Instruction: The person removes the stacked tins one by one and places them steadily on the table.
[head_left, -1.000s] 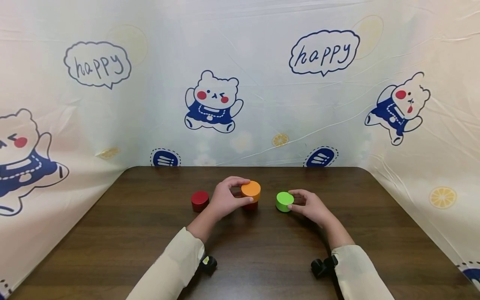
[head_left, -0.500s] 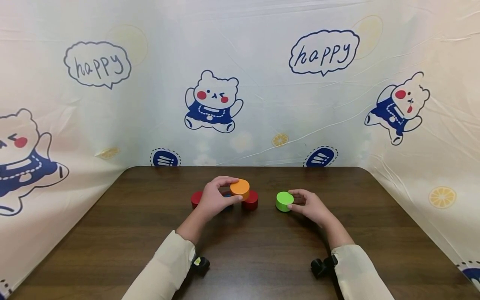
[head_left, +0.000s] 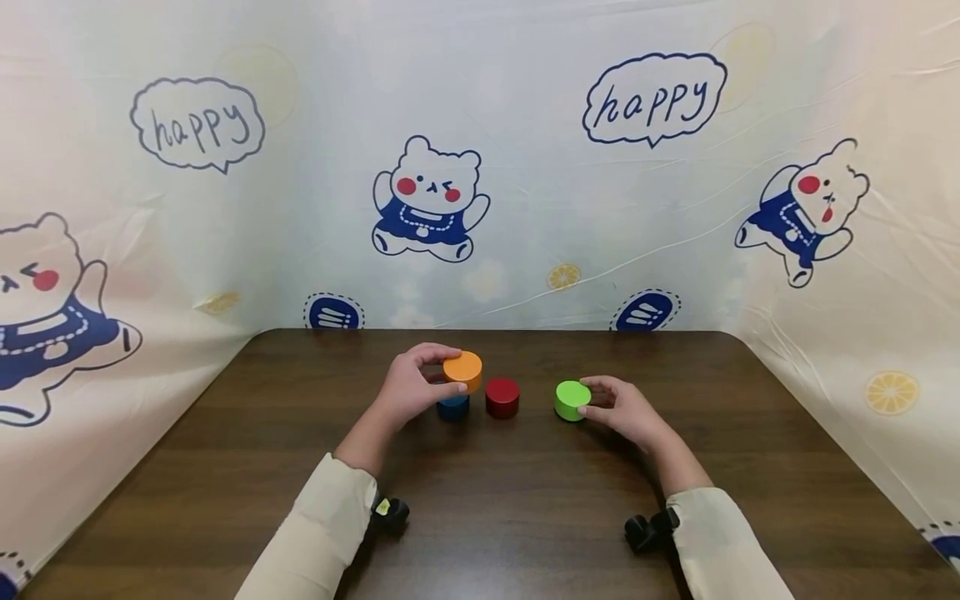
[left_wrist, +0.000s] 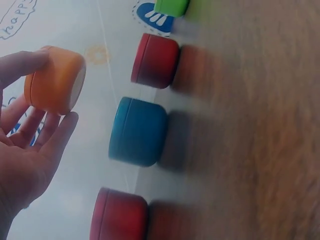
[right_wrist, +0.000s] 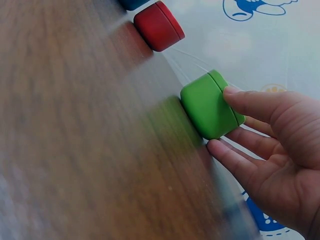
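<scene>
My left hand [head_left: 405, 385] pinches a small round orange tin [head_left: 462, 367] between thumb and fingers, up off the table. In the left wrist view its pale underside shows. Just below it in the head view sits a blue tin [head_left: 453, 408], partly covered by it. A red tin [head_left: 502, 398] stands to the right of the blue one. The left wrist view also has a second red tin [left_wrist: 120, 217], which the left hand hides in the head view. On the right, my right hand [head_left: 626, 410] holds a green tin [head_left: 572, 401] by its side, down on the tabletop.
The tins stand on a dark wooden table [head_left: 495, 508], towards its far edge. A pale printed curtain [head_left: 525, 200] with bears and "happy" bubbles surrounds the table's back and sides. A small black device [head_left: 392, 515] is strapped at each wrist.
The left hand has carried the orange tin leftwards, from above the right red tin to above the blue one. The left red tin has become hidden behind the hand. The right hand stays put.
</scene>
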